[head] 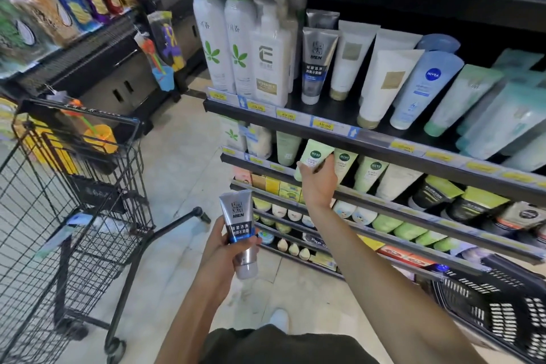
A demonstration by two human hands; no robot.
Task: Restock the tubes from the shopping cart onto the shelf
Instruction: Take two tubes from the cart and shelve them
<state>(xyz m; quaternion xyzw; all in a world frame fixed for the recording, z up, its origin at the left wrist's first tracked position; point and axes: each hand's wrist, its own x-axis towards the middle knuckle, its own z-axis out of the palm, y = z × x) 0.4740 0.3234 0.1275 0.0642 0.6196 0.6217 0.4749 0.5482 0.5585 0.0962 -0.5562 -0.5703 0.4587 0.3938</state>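
My left hand (227, 248) grips a silver tube (240, 230) marked MEN, cap down, in front of the shelving. My right hand (317, 183) reaches out and holds a pale green tube (313, 155) at the second shelf (384, 198), beside a row of matching green tubes (367, 171). A tube of the same silver MEN kind (317, 65) stands on the shelf above (295, 120). The black wire shopping cart (74, 216) stands to my left.
White bottles (224, 47), white and blue tubes (422, 89) fill the upper shelf. Boxes and small jars line the lower shelves. A black plastic basket (499, 301) sits at the lower right. Another rack with snack bags is at the far left.
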